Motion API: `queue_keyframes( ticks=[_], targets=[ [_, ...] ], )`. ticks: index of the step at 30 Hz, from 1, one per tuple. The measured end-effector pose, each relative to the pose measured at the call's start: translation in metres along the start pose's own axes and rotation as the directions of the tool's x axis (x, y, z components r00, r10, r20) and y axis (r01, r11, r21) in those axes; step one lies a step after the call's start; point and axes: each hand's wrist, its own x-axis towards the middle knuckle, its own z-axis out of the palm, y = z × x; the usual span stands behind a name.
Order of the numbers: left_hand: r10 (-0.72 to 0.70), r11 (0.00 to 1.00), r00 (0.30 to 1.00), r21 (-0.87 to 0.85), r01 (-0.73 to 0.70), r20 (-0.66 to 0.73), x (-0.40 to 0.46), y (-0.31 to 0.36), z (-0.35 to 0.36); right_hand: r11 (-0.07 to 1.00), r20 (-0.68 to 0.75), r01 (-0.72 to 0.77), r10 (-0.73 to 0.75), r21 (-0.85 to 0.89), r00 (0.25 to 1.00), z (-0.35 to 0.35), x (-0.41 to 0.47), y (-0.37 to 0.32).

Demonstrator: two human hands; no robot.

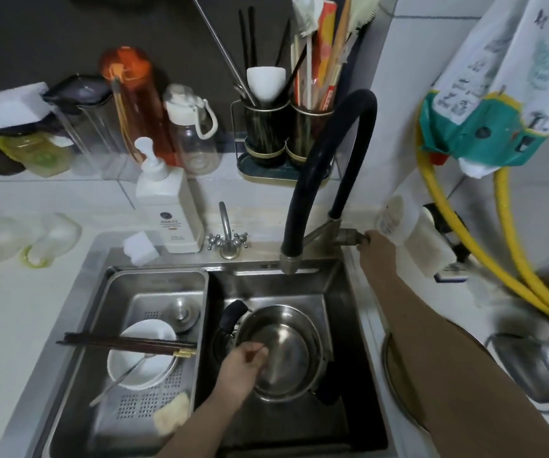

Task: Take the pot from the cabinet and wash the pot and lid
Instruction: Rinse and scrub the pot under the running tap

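A stainless steel pot (286,355) with black side handles stands in the right basin of the sink (332,292). My left hand (243,365) reaches over the pot's near-left rim, fingers curled inside it; whether it grips anything I cannot tell. My right hand (374,244) is closed on the faucet's lever handle (349,236) at the sink's back right. The black hose faucet (319,180) arches over the basin, its spout above the pot. A round glass lid (395,385) lies on the counter right of the sink, partly hidden by my right forearm.
A drain tray (154,292) in the left basin holds a white bowl (141,355), chopsticks (124,343), a spoon and a sink plug. A white soap pump bottle (167,206), a sponge, bottles and utensil holders (283,137) line the back. A yellow hose (465,239) and a kettle (541,361) sit right.
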Motion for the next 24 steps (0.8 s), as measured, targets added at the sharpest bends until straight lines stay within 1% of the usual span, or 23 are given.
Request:
queue_keyframes(
  ticks=[2,4,6,9,12,15,19,22,24],
  targets=[
    [0.002,1.000,1.000,0.027,-0.002,0.002,0.002,-0.001,0.000,1.000,-0.021,0.004,-0.004,0.022,1.000,0.004,0.007,0.006],
    [-0.019,0.999,1.000,0.047,0.019,0.002,0.004,-0.003,-0.002,0.999,-0.035,0.037,-0.037,0.005,0.999,0.008,0.011,0.011],
    [-0.064,0.998,0.998,0.016,0.064,-0.006,0.007,-0.009,-0.002,0.999,-0.030,0.040,-0.040,0.008,0.999,0.012,0.012,0.014],
    [-0.109,0.994,0.994,-0.008,0.109,-0.009,0.009,-0.013,0.002,0.996,-0.024,0.026,-0.024,0.084,0.999,0.014,0.015,0.020],
    [-0.113,0.994,0.994,0.012,0.113,0.001,0.012,-0.014,0.008,0.997,-0.040,0.032,-0.029,0.065,0.999,0.015,0.018,0.023],
    [-0.114,0.993,0.993,0.002,0.114,0.010,0.010,-0.009,0.008,0.994,-0.049,0.030,-0.025,0.108,0.998,0.015,0.019,0.026],
    [-0.118,0.993,0.993,0.015,0.118,0.003,0.013,-0.011,0.003,0.993,-0.055,0.030,-0.024,0.114,0.998,0.014,0.021,0.027],
    [-0.130,0.992,0.992,0.007,0.130,0.006,0.011,-0.011,0.000,0.977,-0.037,-0.025,0.034,0.210,0.999,0.012,0.021,0.025],
    [-0.126,0.992,0.992,0.009,0.126,0.004,0.011,-0.012,-0.001,0.978,-0.051,-0.009,0.020,0.206,0.998,0.012,0.015,0.023]
  ],
)
